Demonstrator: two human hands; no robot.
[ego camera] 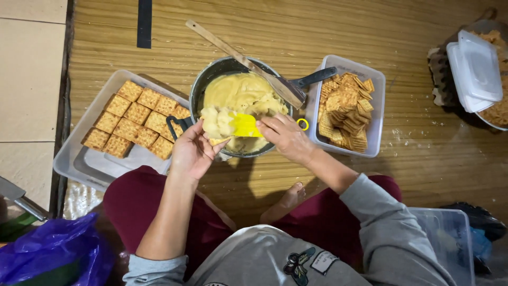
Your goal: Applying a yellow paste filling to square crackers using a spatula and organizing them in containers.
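Over on the far left we have a purple plastic bag [50, 249] by our knee, then the clear tray [79, 153] with square crackers [132, 121] laid flat in rows, its near end bare. Next comes our left hand [191, 153], fingers curled under a single cracker [218, 127] heaped with pale cream, held just over the near rim of the dark pot [203, 79] of cream [241, 92]. Our right hand [286, 136] is closed round the handle of a yellow spatula [246, 126], its blade pressed on that heap. A wooden spoon [238, 58] lies across the pot, and a clear tub [375, 100] of loose crackers [346, 111] sits just to the right, with stacked white lids [473, 71] further off. The risk we see: the heap looks thick for such a thin cracker, so hard pressing could snap it, or cream could slide off the edge onto the woven mat [317, 32] or our lap rather than back into the pot
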